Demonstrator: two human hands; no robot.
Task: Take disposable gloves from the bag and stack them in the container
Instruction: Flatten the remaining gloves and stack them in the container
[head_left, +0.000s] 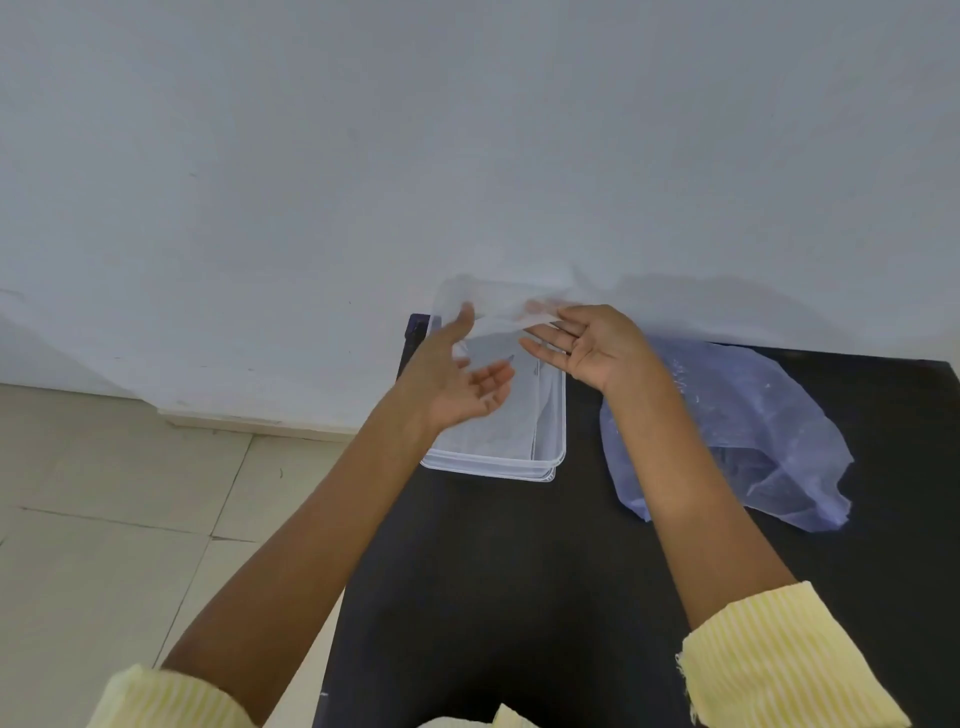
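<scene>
Near the centre of the frame, the left hand (457, 374) had its fingers loosely spread, thumb up against a thin, clear, filmy glove (498, 317), while the right hand (592, 343) lay palm-up with fingers extended and nearly together, the glove draped from their tips; whether either hand truly pinched it could not be told. The glove hung stretched between both hands just above the clear rectangular container (493, 462), which held more flat clear film. Right of it, a crumpled bluish translucent bag (769, 431) lay on the black table (519, 571); no writing was readable.
</scene>
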